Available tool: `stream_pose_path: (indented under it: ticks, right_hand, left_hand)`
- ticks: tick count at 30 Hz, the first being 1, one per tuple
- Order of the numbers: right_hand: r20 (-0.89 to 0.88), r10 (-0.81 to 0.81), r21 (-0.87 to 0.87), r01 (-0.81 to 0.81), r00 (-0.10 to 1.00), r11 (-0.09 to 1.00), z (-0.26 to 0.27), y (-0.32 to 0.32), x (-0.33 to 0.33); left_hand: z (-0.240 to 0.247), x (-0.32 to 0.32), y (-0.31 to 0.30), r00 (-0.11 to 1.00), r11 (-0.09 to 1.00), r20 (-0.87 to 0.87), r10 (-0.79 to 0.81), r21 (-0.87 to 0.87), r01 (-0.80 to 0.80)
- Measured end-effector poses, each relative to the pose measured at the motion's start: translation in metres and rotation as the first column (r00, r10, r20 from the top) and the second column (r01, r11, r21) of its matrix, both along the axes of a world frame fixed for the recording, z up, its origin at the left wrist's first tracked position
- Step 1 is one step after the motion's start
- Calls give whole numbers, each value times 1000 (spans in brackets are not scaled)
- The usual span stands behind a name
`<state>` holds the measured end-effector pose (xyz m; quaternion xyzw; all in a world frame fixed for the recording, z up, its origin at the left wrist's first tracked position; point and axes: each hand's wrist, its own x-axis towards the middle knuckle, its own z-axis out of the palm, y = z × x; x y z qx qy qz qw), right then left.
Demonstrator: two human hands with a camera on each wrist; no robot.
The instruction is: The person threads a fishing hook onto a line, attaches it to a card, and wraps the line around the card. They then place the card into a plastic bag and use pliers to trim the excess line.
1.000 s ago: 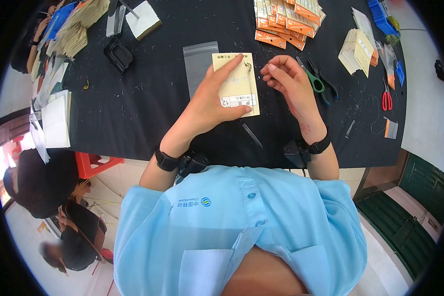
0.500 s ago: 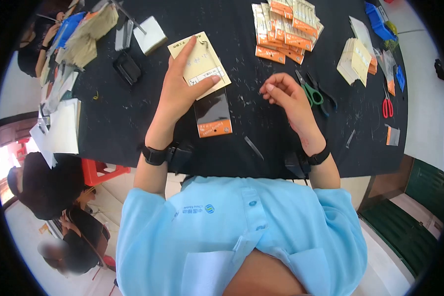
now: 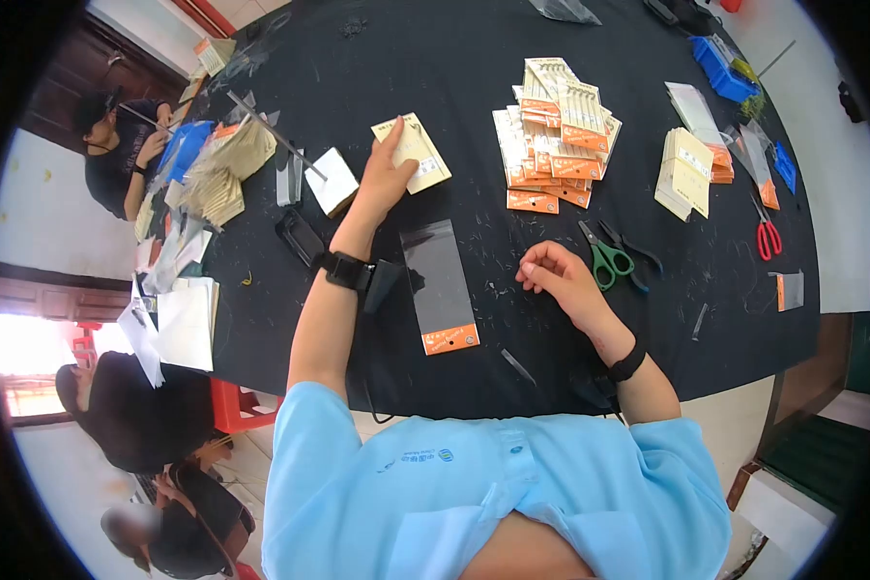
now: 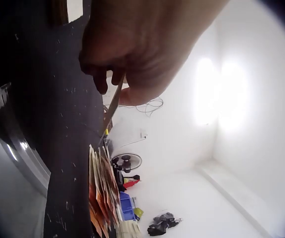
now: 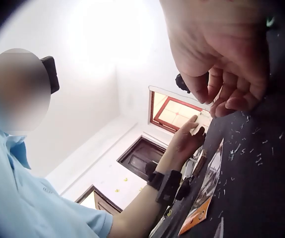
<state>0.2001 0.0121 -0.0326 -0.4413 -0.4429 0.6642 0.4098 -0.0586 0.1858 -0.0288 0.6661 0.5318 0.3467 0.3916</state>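
Observation:
In the head view my left hand [image 3: 385, 182] is stretched forward over the black table and holds a printed cream card [image 3: 423, 159] between thumb and fingers. The left wrist view shows that card [image 4: 113, 105] edge-on in the grip. Nearer to my body lies a clear plastic bag [image 3: 440, 271] with an orange printed strip at its near end. My right hand [image 3: 563, 282] rests by the green-handled scissors [image 3: 607, 263], its fingers loosely curled. Nothing shows between those fingers in the right wrist view.
A pile of orange-ended card packets [image 3: 556, 145] lies ahead. Pliers [image 3: 633, 256], a cream card stack [image 3: 684, 174] and red-handled scissors [image 3: 767, 237] are on the right. Leftward sit a black tray [image 3: 300, 239], a white block [image 3: 333, 184] and heaped cards [image 3: 224, 179]. Other people are at the left.
My left hand has carried the cream card forward, away from my body, uncovering the clear bag. The right hand stays loosely curled near the scissors. The head view has tilted to show more of the table.

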Motion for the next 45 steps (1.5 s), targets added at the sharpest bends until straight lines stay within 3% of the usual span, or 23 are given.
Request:
stream_pose_path:
  ticks: [8,14,16,22,31,35,40,41,43,45]
  right_hand:
    - [13,30,-1,-30,999,1000,-3,-3,2]
    - [28,32,-3,-32,999,999,1,-3,1]
    - [32,33,-5,-33,999,999,1,-3,1]
    - [29,38,4,-38,999,999,2,-4,0]
    - [49,36,25,-37,998,999,2,-3,1]
    - [51,14,39,-16,999,999,10,-4,2]
    - [90,7,47,-11,996,999,28,-9,7]
    - [92,15,38,-19,996,999,29,-10,9]
    - [145,4,38,-9,989,999,30,-13,12]
    - [143,5,43,-11,990,999,31,-12,15]
  left_hand:
    - [-20,6,11,999,998,-11,-46,-35,46]
    - [-23,6,8,985,999,-173,-22,33,28]
    - [-23,8,12,892,998,-451,16,-43,-40]
    - [-15,10,5,783,994,-614,98,16,-112]
    - [-16,5,10,801,995,-593,78,-8,-103]
    - [-36,-14,22,901,974,-402,160,214,-77]
    - [5,-34,-12,961,944,-241,135,325,-51]
    - [12,-36,-23,961,947,-240,140,316,-59]
    - [20,-45,-45,989,991,-145,10,131,9]
    - [18,-49,-65,978,992,-206,-26,115,51]
